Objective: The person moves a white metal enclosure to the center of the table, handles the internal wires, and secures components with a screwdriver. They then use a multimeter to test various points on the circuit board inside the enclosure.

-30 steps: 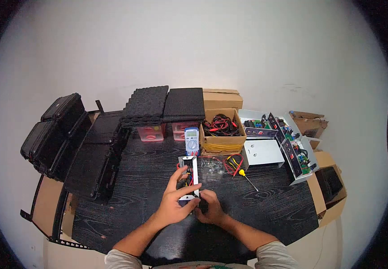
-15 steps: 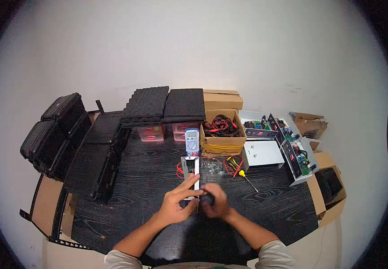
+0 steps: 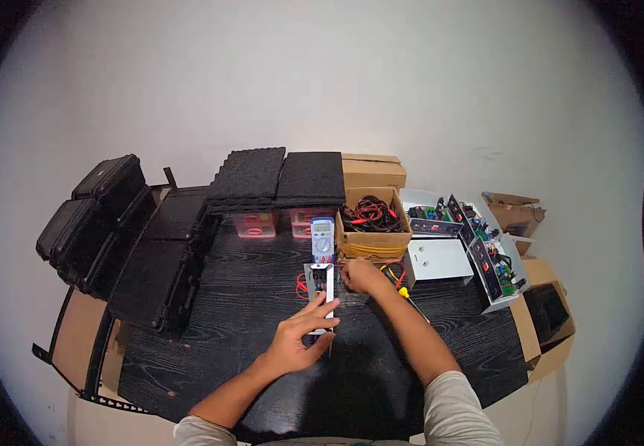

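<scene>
A narrow white metal case with wires and dark parts inside lies in front of me. My left hand holds it near its close end, fingers reaching over the right wall and the thumb apart from them. My right hand is beyond and right of the case, fingertips bent down to the table where the loose small hardware lies. Those fingers look drawn together; anything between them is hidden. A blue and white multimeter lies just past the case. Red wire loops out at the case's left.
A cardboard box of cables stands behind my right hand. A yellow-handled screwdriver lies partly behind my right forearm. White housings with circuit boards and a white cover are at right. Black hard cases stand at left, foam sheets behind.
My right hand has moved forward from the case's near end to the small hardware, its forearm now covering part of the screwdriver. My left hand stays at the case. The view has shifted slightly.
</scene>
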`<state>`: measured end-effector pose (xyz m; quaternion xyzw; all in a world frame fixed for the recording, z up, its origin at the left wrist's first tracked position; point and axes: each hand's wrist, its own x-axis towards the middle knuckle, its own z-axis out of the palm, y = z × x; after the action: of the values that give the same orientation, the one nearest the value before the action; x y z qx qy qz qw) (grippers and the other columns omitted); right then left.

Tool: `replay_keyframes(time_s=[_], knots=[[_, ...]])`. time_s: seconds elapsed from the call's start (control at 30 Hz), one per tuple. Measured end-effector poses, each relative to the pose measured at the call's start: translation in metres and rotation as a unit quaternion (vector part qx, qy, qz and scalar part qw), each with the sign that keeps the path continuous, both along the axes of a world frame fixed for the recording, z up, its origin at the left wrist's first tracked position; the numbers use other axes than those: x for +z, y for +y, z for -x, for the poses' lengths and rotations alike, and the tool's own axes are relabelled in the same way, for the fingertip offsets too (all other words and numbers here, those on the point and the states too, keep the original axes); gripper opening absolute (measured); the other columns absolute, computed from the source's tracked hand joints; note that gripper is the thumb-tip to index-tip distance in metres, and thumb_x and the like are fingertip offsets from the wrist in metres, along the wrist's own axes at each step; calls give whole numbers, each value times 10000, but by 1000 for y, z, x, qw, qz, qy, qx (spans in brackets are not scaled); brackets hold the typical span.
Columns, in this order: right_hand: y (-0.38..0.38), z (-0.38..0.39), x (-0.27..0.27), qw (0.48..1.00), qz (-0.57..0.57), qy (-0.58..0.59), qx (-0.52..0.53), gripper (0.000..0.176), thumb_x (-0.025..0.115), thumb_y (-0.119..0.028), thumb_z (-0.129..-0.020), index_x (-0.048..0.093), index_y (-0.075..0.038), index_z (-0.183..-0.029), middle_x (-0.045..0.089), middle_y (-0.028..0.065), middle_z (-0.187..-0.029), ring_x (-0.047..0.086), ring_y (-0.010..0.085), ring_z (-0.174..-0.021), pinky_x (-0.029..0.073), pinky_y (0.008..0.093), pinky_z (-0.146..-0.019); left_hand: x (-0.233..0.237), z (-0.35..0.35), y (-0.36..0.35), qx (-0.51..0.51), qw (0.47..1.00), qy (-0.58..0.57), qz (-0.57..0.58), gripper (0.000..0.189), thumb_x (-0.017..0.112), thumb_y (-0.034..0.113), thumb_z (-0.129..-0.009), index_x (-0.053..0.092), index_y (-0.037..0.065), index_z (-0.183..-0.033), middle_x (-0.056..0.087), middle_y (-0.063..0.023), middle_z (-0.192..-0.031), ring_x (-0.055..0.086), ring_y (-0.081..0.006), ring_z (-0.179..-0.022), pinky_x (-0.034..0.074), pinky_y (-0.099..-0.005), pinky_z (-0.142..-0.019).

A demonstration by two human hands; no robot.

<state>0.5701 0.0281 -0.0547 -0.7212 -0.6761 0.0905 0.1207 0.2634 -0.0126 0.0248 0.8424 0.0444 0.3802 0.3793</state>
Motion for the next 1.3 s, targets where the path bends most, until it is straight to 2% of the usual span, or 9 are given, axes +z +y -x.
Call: replay_keyframes(time_s=[0.27, 0.5, 0.6, 0.63, 0.73, 0.77, 0.97, 1.17, 1.3], knots=[[17, -12, -44, 996, -79, -42, -25, 98, 726, -86, -770, 789, -63, -841, 745, 225, -867, 736, 415, -855, 601, 495, -821, 1, -1, 0, -10, 1000, -9, 3, 339, 761, -31, -862, 713, 34, -1192, 627, -192, -1470, 455, -469, -1465, 417, -515, -1190], [5, 0, -20, 995, -52, -77, -24, 194, 802, -169, -729, 773, -11, -838, 747, 234, -845, 741, 407, -826, 595, 506, -824, 3, -2, -1, -5, 1000, -4, 5, 335, 757, -48, -861, 710, 31, -1183, 634, -198, -1459, 460, -473, -1459, 416, -519, -1190], [-13, 5, 21, 996, -52, 58, -36, 266, 829, -207, -703, 752, 10, -836, 752, 234, -870, 739, 381, -780, 590, 461, -765, 2, -3, -1, -8, 1000, -9, 17, 328, 759, -43, -865, 709, 30, -1181, 636, -199, -1455, 460, -473, -1458, 408, -524, -1195], [-32, 14, 48, 985, -45, 164, -36, 201, 807, -161, -759, 725, 1, -846, 753, 126, -830, 706, 214, -696, 552, 341, -664, 2, -2, -1, -11, 1000, -7, 21, 327, 759, -44, -865, 711, 29, -1181, 636, -199, -1455, 460, -472, -1459, 407, -525, -1196], [-61, 28, 33, 903, -124, 411, 22, 115, 785, -106, -822, 711, -34, -872, 700, -12, -795, 614, 44, -696, 488, 225, -631, 3, -3, 0, -19, 1000, -2, 24, 330, 758, -49, -861, 715, 29, -1179, 638, -197, -1453, 459, -472, -1459, 403, -526, -1199], [-76, 38, 33, 897, -125, 424, 23, 78, 759, -21, -825, 706, -36, -880, 643, -71, -781, 570, -3, -732, 487, 193, -649, 4, -3, 2, -19, 1000, 0, 17, 333, 759, -51, -858, 716, 29, -1178, 638, -198, -1453, 459, -472, -1459, 402, -526, -1200], [-123, 87, -9, 813, -120, 567, 54, 113, 761, -2, -897, 702, -17, -992, 684, -39, -882, 618, 11, -777, 528, 198, -692, 3, 0, 2, -18, 999, 13, 29, 351, 754, -34, -853, 717, 28, -1197, 628, -198, -1465, 446, -471, -1472, 394, -529, -1205], [-124, 101, -20, 809, -183, 556, 55, 93, 726, 26, -939, 685, 12, -1021, 695, -17, -920, 649, 27, -827, 548, 207, -735, 5, -1, 5, -16, 1000, 6, -2, 321, 748, -14, -856, 727, 26, -1175, 606, -199, -1492, 453, -477, -1468, 391, -531, -1205], [-127, 105, -15, 777, -204, 594, 48, 95, 715, 34, -950, 681, 24, -1038, 700, -5, -938, 657, 37, -843, 554, 208, -748, 3, 0, 5, -13, 1000, 7, -9, 295, 746, 9, -871, 730, 27, -1165, 585, -209, -1512, 455, -480, -1467, 388, -530, -1207]])
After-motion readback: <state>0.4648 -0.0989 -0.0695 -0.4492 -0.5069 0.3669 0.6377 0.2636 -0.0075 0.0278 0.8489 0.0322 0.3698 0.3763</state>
